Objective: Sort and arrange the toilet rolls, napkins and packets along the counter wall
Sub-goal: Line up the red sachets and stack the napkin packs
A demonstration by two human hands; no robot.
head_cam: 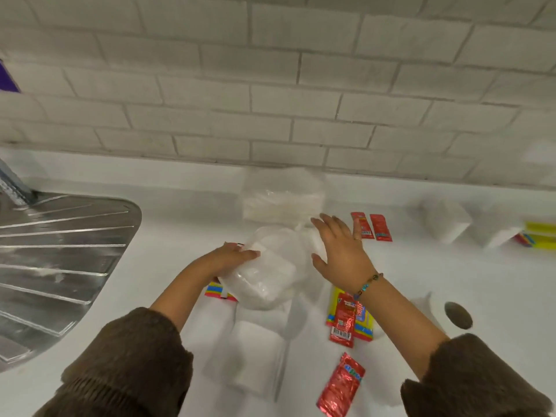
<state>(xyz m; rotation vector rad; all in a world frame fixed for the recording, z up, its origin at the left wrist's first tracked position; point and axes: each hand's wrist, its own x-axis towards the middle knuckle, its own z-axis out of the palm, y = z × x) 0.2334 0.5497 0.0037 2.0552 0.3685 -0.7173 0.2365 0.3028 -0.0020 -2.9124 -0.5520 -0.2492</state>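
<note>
A clear plastic pack of white napkins [267, 275] lies mid-counter, and my left hand [231, 255] grips its left side. My right hand [340, 248] hovers at its right edge with fingers spread, holding nothing. Another wrapped napkin pack [282, 197] stands against the tiled wall. Wrapped toilet rolls [255, 353] lie nearer me. Two red sachets [371, 226] lie right of my right hand. More red packets [343, 319] rest on a yellow packet [365, 322], and one red packet [340, 386] lies at the front. A colourful packet [215, 291] peeks out under the held pack.
A steel sink drainboard [57, 260] fills the left. White napkin stacks [445, 221] and a yellow packet [538, 233] sit at the right. A toilet roll [427, 311] lies beside a round counter hole [458, 314]. The white brick wall [270, 100] runs along the back.
</note>
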